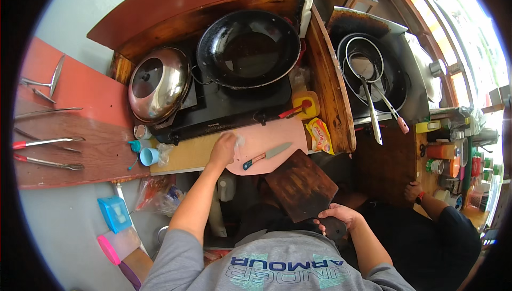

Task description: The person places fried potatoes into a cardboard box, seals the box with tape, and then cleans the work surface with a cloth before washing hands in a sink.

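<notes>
Head view: knife (266,156) down on pink mat (289,130); right hand (342,215) clasping wooden board (302,185), not set down; left hand (223,149) over mat, grip unclear.

The left arm (193,203) and left grip (224,151) stretch forward; the right arm (370,242) bends, right grip (341,217) curled.

The board (301,184) in my right hand (342,215) looks like scuffed, matt wood; I see smooth metal on the knife blade (278,150), matt plastic on the pink mat (269,135), glossy metal on the wok (221,38).
</notes>
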{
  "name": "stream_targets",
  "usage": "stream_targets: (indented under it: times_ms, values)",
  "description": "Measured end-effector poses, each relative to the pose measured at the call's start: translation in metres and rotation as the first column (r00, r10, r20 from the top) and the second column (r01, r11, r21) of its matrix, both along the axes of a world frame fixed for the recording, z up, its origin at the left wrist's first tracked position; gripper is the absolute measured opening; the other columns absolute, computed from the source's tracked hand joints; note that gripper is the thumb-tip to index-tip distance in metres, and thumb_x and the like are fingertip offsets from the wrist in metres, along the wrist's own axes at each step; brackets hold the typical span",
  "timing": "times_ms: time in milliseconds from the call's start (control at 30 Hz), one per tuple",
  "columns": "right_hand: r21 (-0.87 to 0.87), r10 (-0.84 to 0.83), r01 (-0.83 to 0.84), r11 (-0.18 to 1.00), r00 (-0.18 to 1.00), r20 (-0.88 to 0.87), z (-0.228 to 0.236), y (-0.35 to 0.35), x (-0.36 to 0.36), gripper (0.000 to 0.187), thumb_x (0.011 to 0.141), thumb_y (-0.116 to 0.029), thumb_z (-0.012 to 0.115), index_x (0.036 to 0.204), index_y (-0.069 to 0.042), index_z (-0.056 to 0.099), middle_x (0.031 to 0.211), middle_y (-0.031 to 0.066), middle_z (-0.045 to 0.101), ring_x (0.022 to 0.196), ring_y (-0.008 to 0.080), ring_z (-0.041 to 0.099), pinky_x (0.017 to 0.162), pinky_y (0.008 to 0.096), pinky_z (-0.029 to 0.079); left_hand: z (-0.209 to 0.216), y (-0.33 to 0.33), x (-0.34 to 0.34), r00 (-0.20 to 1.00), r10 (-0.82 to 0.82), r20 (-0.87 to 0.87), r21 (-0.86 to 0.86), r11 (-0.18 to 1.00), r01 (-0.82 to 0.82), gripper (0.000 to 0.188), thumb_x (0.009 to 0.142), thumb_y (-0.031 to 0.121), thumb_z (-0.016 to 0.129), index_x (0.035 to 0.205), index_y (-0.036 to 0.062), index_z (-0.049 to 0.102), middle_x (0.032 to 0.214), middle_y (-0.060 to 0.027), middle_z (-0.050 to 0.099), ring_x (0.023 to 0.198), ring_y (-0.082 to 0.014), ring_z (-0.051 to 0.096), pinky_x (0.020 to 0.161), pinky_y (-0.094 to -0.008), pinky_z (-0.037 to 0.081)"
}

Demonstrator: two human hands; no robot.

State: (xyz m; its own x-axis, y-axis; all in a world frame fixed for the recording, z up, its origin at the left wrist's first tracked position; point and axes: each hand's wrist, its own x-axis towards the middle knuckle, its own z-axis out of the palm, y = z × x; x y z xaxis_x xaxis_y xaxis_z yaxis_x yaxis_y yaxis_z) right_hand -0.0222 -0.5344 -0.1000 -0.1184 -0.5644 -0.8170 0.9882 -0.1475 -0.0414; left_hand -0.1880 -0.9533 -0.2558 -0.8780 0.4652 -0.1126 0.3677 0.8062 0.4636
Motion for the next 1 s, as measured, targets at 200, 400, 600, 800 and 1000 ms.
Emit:
stream_targets:
  times_ms: [200,400,600,800,1000]
  values:
    - [-0.029,-0.074,0.075,0.997,0.996,0.040,0.007,-0.003,-0.001,0.015,0.092,-0.004,0.059,0.105,0.004,0.058,0.093,0.0128,0.062,0.070,0.0203,0.064,0.061,0.0395,0.060,-0.007,0.018,0.008,0.989,-0.042,-0.141,0.084,0.995,0.054,0.019,0.079,-0.001,0.057,0.095,0.0015,0.067,0.106,-0.0161,0.065,0.103,-0.0353,0.062,0.088,-0.0412,0.052]
    - [0.031,-0.050,0.049,0.998,0.998,0.037,0.007,-0.002,-0.003,0.015,0.092,-0.004,0.059,0.104,0.005,0.058,0.093,0.0129,0.063,0.069,0.0204,0.065,0.061,0.0389,0.061,-0.001,-0.019,0.024,0.965,-0.209,0.157,0.111,0.975,0.193,0.016,0.078,-0.004,0.057,0.091,-0.0005,0.065,0.092,-0.0158,0.063,0.093,-0.0358,0.062,0.083,-0.0427,0.051]
    - [-0.023,-0.063,0.065,0.998,0.996,0.058,0.001,-0.005,-0.004,0.016,0.091,-0.004,0.060,0.105,0.005,0.058,0.092,0.0130,0.063,0.068,0.0208,0.065,0.061,0.0387,0.061,-0.005,0.004,0.021,0.994,0.104,0.037,-0.002,0.995,-0.104,0.020,0.078,-0.004,0.059,0.095,0.0002,0.068,0.101,-0.0186,0.065,0.095,-0.0375,0.064,0.085,-0.0432,0.052]
    - [0.016,-0.051,0.050,0.999,0.997,0.052,0.002,0.000,-0.006,0.017,0.091,-0.003,0.059,0.106,0.004,0.057,0.092,0.0134,0.062,0.069,0.0210,0.064,0.061,0.0392,0.060,0.002,-0.033,0.041,0.833,0.539,0.122,0.202,0.809,-0.553,0.012,0.083,0.000,0.060,0.091,-0.0004,0.069,0.091,-0.0196,0.068,0.094,-0.0382,0.065,0.081,-0.0440,0.052]
    - [-0.025,-0.040,0.041,0.999,0.998,0.050,0.006,-0.007,-0.012,0.017,0.091,-0.003,0.059,0.106,0.004,0.057,0.092,0.0137,0.062,0.069,0.0209,0.063,0.061,0.0397,0.060,-0.016,-0.026,0.006,0.803,0.566,-0.189,0.244,0.819,-0.520,0.018,0.084,-0.001,0.057,0.096,-0.0003,0.070,0.099,-0.0213,0.067,0.094,-0.0375,0.065,0.080,-0.0455,0.053]
